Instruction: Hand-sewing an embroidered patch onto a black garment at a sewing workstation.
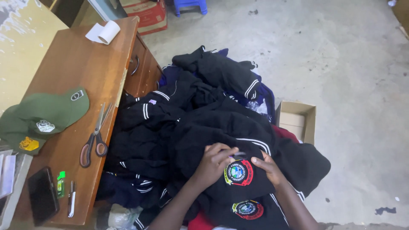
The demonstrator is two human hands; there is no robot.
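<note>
Black knit sweater (pixel 221 140) lies near me, atop the pile. My left hand (pixel 215 164) pinches a thin tool (pixel 238 153) above the round embroidered badge (pixel 238 172); my right hand (pixel 266 168) presses the cloth flat, best kept taut.

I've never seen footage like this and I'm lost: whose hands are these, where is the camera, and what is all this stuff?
One picture, from a camera worn on a person's head, looking down at their own bare hands. The left hand pinches a small thin tool over a round embroidered badge on a black garment; the right hand steadies the cloth beside it. The garment tops a heap of dark clothes. To the left, a wooden desk holds scissors, a green cap, a phone and a paper roll. A cardboard box sits on the floor.
</note>
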